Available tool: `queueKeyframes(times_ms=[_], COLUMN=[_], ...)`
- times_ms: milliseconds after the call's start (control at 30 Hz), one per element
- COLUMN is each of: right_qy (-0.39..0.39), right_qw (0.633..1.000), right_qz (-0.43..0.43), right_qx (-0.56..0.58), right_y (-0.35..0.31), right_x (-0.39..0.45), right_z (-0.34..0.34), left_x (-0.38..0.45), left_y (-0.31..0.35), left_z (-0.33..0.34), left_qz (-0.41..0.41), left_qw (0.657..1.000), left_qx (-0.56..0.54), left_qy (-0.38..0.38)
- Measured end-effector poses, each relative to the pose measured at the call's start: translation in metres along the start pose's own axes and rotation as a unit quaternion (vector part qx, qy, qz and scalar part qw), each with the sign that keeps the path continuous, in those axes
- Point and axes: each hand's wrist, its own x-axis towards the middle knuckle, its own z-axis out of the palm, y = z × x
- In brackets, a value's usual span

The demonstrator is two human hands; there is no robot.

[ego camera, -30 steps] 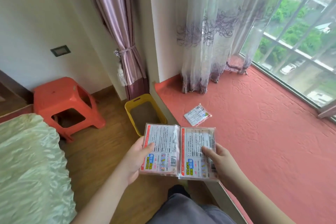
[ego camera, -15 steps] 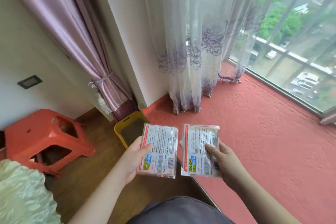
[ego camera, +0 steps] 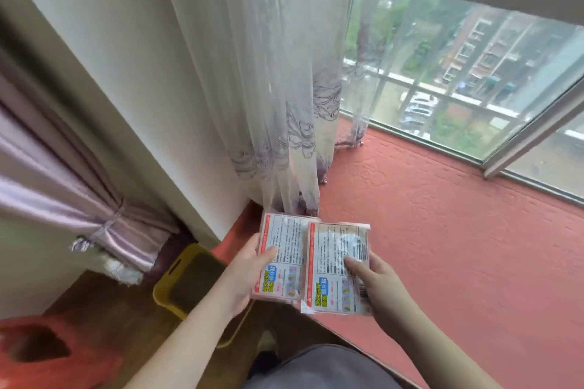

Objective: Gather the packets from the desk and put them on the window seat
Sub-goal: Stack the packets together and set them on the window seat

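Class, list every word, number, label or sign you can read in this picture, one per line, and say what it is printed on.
No text can be quoted with confidence.
Packet in the left hand: black printed lines, a blue and yellow label, too blurred to read.
Packet in the right hand: the same layout, a red side strip with a warning triangle and a barcode; digits and print too small to read.
Nothing else carries writing.
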Motion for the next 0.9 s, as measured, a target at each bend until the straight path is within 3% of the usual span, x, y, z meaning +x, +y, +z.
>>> queueKeyframes(times_ms=[333,600,900], right_qy=[0.154,0.169,0.182], right_qw=[0.984,0.979,0.977], right_qz=[-0.018,0.000,0.029], right_qx=[0.087,0.113,0.110], right_y=[0.019,0.036,0.063], right_x=[0.012,0.024,0.048], right_z=[0.036,0.010,-0.012], left_x=[0.044,0.071,0.106], left_y=[0.024,0.013,-0.015], left_z=[0.000,0.044,0.078], left_qz=[-0.009,-0.037,-0.080], left_qw=[0.991,0.979,0.965], left_qx=[0.038,0.076,0.141], left_qy=[-0.126,-0.188,-0.207])
